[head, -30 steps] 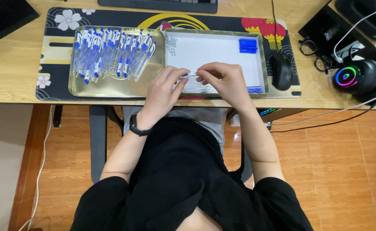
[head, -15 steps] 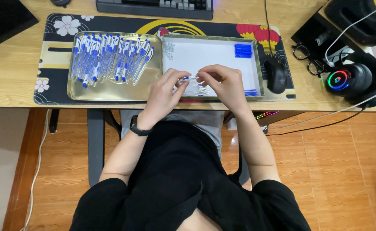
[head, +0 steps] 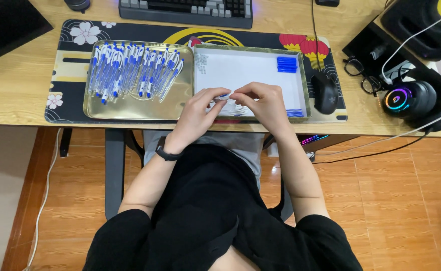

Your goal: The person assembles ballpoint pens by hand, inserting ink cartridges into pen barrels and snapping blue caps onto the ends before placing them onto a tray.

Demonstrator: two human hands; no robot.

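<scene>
My left hand (head: 196,113) and my right hand (head: 263,103) meet over the near edge of a white-lined tray (head: 245,70). Between their fingertips they pinch a small clear pen with a blue part (head: 225,96). Several blue pen caps (head: 286,63) lie in that tray's far right corner, and small springs or tips sit at its far left. To the left, a gold tray (head: 130,108) holds several blue-and-white pens (head: 132,73) in a row. A black watch is on my left wrist.
Both trays rest on a dark patterned desk mat (head: 70,60) on a wooden desk. A keyboard (head: 187,10) lies behind, a black mouse (head: 325,93) to the right, then glasses (head: 361,75), a headset with a lit ring (head: 408,98) and a speaker (head: 421,22).
Both hands stay together over the white tray, working the pen between the fingertips. The camera view has tilted a little, so the desk sits lower in the frame.
</scene>
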